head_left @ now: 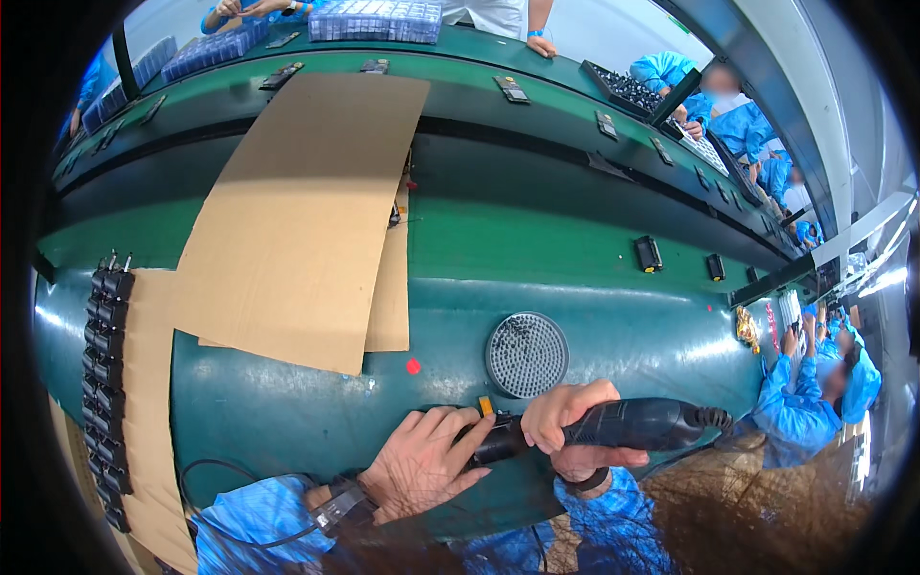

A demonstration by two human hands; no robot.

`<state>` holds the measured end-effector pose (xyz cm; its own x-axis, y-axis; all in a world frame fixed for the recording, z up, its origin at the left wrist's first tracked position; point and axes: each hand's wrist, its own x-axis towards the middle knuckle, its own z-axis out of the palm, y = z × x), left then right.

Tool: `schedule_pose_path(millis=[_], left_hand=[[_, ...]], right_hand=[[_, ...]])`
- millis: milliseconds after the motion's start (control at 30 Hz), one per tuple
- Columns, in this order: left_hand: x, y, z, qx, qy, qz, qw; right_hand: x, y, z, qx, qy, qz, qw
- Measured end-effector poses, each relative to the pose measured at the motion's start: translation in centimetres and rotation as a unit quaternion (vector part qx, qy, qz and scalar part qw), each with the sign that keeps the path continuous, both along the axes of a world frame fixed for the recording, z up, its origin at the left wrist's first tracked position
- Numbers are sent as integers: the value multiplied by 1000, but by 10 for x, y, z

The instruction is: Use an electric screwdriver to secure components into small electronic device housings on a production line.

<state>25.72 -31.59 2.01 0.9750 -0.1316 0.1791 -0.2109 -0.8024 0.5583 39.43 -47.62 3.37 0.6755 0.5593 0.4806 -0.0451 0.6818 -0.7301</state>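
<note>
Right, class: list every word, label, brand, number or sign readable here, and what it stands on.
None can be read.
Black tool: no legible text.
Cardboard: no print visible.
Far parts: too small to read.

An assembly workshop: blue-smocked workers (805,412) line green benches (517,220) (small devices (512,90) dotted along them).

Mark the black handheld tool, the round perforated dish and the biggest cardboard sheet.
Black handheld tool (637,423): head view, on its thick body.
Round perforated dish (529,371): head view, on its bare holed surface.
Biggest cardboard sheet (302,225): head view, around its middle.
</note>
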Motion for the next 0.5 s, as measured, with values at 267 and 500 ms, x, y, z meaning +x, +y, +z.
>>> schedule_pose_path(millis=[267, 500], left_hand=[[0, 1, -2, 1, -7, 3, 1000], [-2, 2, -6, 1, 2, 0, 1000]], right_hand=[[6, -6, 11, 29, -30, -17, 999], [38, 7, 15, -52, -25, -143, 988]])
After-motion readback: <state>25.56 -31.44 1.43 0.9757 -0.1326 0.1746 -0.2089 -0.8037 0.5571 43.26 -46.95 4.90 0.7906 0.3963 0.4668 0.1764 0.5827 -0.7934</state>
